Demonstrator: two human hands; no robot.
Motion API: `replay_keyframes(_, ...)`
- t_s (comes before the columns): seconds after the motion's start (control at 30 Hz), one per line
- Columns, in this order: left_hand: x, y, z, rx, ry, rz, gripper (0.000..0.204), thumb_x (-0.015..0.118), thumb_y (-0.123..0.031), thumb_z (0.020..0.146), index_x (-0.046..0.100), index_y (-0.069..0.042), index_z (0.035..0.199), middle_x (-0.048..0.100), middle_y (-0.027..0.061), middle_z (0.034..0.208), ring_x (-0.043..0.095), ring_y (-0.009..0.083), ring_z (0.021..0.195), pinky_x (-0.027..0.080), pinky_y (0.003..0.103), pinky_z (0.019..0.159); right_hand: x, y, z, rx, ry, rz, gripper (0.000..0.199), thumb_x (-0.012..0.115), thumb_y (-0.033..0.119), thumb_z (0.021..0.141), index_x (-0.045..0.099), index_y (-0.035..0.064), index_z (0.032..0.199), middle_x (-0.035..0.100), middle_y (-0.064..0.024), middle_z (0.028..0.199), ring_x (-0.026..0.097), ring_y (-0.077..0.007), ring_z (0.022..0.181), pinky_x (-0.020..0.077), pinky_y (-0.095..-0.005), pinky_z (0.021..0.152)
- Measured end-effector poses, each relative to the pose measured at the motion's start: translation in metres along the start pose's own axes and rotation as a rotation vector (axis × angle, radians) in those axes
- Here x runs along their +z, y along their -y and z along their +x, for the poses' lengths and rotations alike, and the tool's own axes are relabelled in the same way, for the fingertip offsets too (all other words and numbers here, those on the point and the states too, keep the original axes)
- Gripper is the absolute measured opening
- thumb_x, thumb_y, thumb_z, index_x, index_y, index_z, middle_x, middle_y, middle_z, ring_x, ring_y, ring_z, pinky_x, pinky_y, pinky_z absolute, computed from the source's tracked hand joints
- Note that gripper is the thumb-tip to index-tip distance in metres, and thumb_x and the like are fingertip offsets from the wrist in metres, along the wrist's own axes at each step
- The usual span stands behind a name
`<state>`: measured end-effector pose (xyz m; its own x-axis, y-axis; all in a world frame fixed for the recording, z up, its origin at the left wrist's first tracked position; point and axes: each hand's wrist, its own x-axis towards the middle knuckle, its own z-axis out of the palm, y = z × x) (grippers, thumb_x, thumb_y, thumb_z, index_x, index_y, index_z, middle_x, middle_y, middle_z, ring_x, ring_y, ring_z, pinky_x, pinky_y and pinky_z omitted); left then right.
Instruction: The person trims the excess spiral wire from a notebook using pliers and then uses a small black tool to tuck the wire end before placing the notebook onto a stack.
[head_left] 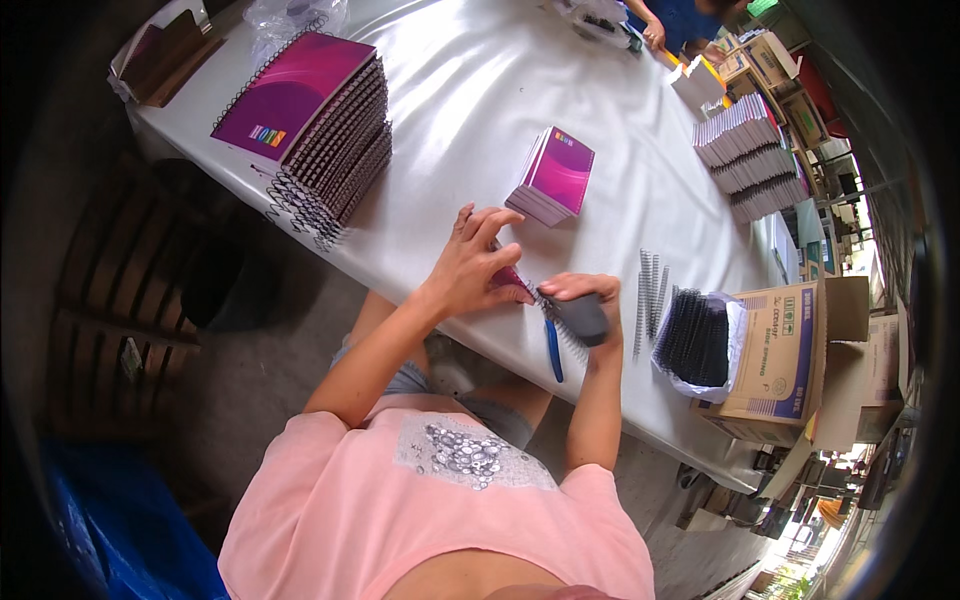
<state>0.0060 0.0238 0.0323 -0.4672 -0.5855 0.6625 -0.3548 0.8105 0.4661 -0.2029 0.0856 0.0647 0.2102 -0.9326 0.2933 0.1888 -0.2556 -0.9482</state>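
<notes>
My left hand (pixel 472 262) is closed on the edge of a small purple notebook (pixel 512 284) just over the table's near edge, thumb on one side and fingers arched above. My right hand (pixel 573 286) is wrapped round a dark grey, rounded object (pixel 586 320); motion smears it, so its kind is unclear. The two hands almost meet at the notebook's spine side, where a bit of dark spiral coil shows. Beneath the right hand lies a blue-handled tool (pixel 554 352), its head hidden. A short stack of small purple notebooks (pixel 562 172) stands beyond the hands.
At the left rises a tall pile of spiral-bound purple notebooks (pixel 320 100). Loose spiral coils (pixel 652 290) lie right of my hand, beside a bag of black coils (pixel 695 340) and a cardboard box (pixel 765 350). Stacked unbound notebooks (pixel 750 160) and another person's hand (pixel 655 36) are farther off.
</notes>
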Motion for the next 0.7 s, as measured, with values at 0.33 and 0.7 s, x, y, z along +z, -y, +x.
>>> replay_keyframes(0.33,-0.004,0.010,0.005,-0.119,-0.071,-0.123,0.062,0.085,-0.049,0.047,0.052,-0.008,0.079,0.034,0.0151,0.130,0.040,0.0350,0.109,0.041,0.045,0.088,0.007,0.001,0.017,0.295,-0.367,-0.717,0.031,0.053,-0.011,0.070,0.072,0.0013,0.091,0.070,-0.0145,0.089,0.067,-0.0199,0.085,0.0512,-0.0278,0.080)
replay_keyframes(0.7,0.016,0.031,-0.006,-0.240,-0.033,-0.371,0.068,0.092,-0.036,0.044,0.049,-0.010,0.091,0.033,0.0128,0.119,0.041,0.0306,0.102,0.044,0.040,0.081,0.024,0.002,0.038,0.242,-0.185,-0.668,0.037,0.049,-0.013,0.070,0.072,0.0027,0.094,0.071,-0.0106,0.083,0.064,-0.0119,0.073,0.0503,-0.0240,0.070)
